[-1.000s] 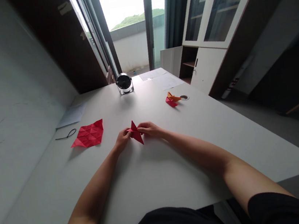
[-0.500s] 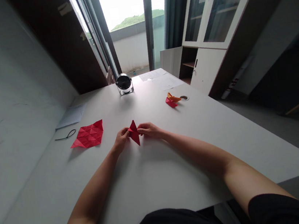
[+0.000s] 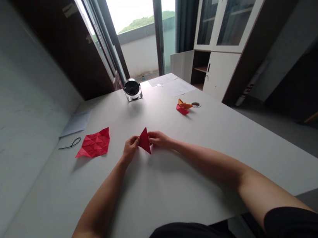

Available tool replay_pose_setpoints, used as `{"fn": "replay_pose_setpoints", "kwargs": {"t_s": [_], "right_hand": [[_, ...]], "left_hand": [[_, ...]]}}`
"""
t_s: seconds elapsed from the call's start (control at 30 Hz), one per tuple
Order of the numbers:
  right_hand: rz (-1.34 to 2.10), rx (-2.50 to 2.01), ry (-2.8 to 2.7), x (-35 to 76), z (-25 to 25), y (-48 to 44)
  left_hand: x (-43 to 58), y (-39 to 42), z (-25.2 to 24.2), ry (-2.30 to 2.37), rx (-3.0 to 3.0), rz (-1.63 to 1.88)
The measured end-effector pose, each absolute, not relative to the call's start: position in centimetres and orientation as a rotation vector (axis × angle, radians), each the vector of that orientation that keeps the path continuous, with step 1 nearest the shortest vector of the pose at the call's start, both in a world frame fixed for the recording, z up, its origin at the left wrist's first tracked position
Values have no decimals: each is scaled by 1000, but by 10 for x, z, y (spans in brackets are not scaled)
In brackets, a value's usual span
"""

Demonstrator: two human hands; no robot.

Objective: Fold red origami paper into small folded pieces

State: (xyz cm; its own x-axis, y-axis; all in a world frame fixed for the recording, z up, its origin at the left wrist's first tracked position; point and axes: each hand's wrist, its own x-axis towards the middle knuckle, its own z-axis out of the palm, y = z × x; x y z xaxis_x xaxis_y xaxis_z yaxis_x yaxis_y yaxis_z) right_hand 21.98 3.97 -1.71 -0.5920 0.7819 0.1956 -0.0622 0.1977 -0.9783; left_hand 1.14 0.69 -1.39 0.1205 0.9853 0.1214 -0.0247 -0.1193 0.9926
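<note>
Folded red paper [image 3: 144,141] turned, inside table's [image 3: 168,192] near edge; left hand [image 3: 131,146], right hand [image 3: 158,139] pinch sides; overpulling could tear creases.

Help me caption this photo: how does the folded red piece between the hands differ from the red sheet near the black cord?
Shape: the folded red piece shows a compact triangle; the red sheet is spread out, crossed by many creases.
Size: the folded red piece looks smaller than the red sheet.
Pose: the folded red piece is between the left hand and right hand; the red sheet lies untouched.
Both are red.
</note>
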Motion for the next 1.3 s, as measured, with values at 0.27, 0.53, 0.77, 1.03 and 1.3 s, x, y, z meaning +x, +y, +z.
{"fn": "replay_pose_setpoints", "kwargs": {"t_s": [0.27,0.53,0.77,1.03,1.3], "right_hand": [[1425,-742,-1765,217,-15,36],[1281,-808,-1730,217,-25,41],[1191,-878,-1749,219,-25,43],[1108,-933,-1822,220,-28,44],[1067,-901,-1829,218,-32,49]], "left_hand": [[14,4,-12,1072,1375,1185],[11,6,-13,1150,1413,1220],[10,6,-13,1159,1449,1205],[9,4,-13,1117,1466,1177],[9,5,-12,1123,1480,1140]]}}
